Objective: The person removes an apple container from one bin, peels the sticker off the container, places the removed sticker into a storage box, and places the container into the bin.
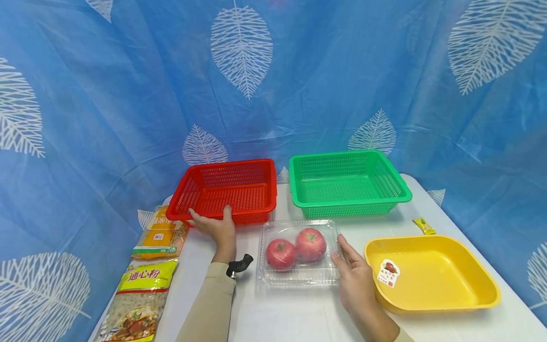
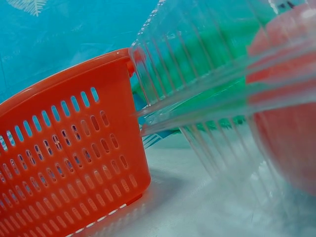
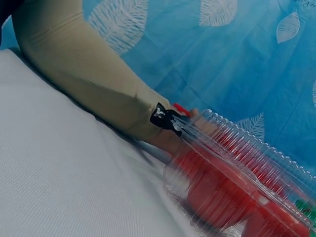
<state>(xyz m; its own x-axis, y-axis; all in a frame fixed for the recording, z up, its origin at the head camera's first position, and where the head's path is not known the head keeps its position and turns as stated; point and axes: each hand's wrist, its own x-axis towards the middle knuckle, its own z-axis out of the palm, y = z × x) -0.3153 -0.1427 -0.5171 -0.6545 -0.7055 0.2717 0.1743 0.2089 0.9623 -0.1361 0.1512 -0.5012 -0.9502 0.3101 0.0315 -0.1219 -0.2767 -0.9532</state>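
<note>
Left wrist: apple [image 2: 289, 143] cut off, blurred through clear container [image 2: 207, 115].

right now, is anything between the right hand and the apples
Yes: the right side of the clear box stands between the right hand and the two apples inside. Nothing else visible does.

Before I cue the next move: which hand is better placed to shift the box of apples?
Probably the right: the right hand is at the right edge of the box, while the left hand is apart from it, by the red basket.
</note>
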